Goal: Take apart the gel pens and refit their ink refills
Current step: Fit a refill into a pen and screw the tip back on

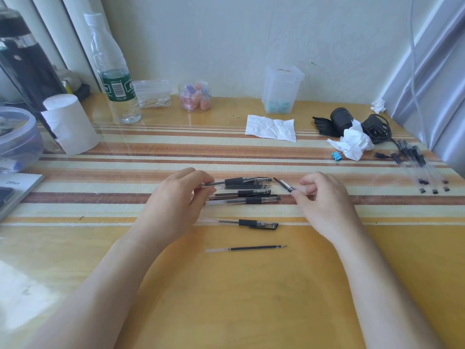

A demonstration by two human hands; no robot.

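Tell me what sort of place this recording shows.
Probably a home desk against a wall, not a workshop: a striped table cover, a water bottle, a toilet roll, and a jar of small colourful items.

left hand (176, 197): fingers pinched shut | right hand (324, 197): fingers pinched shut

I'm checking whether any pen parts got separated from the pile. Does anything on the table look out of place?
One bare ink refill lies alone on the yellow table, nearer the person than the capped black gel pen and the cluster of pens. Crumpled white tissue sits far right.
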